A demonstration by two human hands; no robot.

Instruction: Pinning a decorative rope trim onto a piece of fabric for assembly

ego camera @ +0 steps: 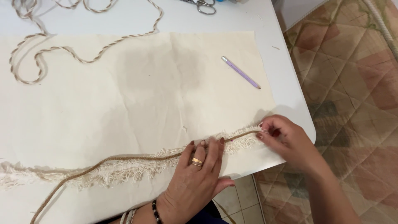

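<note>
On the white table [286, 89], cream cloth [137, 91] lies above perhaps quilted flooring [356, 83].

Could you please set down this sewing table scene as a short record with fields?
surface: white table with a cream fabric sheet spread on it
left hand: left hand pressed flat on the fringe trim and brown cord
right hand: right hand pinching the trim's end near the fabric's right edge
pencil: purple pencil lying on the fabric, apart from both hands
far edge: scissors, partly cut off; twisted cord looping across the fabric's top left
</note>
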